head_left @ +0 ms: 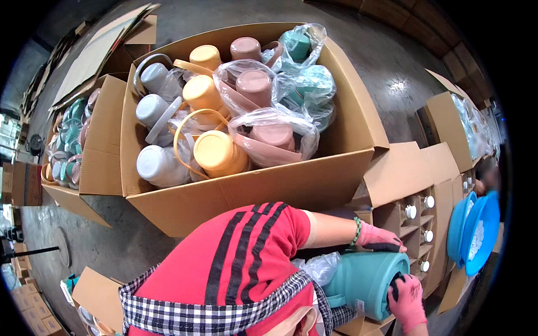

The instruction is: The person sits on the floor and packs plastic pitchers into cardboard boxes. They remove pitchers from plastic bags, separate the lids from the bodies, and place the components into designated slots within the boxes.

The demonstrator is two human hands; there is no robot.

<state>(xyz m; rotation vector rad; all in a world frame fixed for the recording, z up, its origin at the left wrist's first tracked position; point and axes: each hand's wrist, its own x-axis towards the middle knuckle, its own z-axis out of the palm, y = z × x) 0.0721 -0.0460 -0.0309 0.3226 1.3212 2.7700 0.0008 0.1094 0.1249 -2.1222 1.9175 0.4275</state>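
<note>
The teal bucket lies sideways under your left hand, which rests flat, probably to steady it; at its mouth is your right hand, clamped or not I cannot tell.

Multicoloured round plastic buckets in a brown rectangular cardboard box, a second brown cardboard box to its left, a teal cylindrical plastic bucket before it at right, blue round plastic basins farther right
</note>
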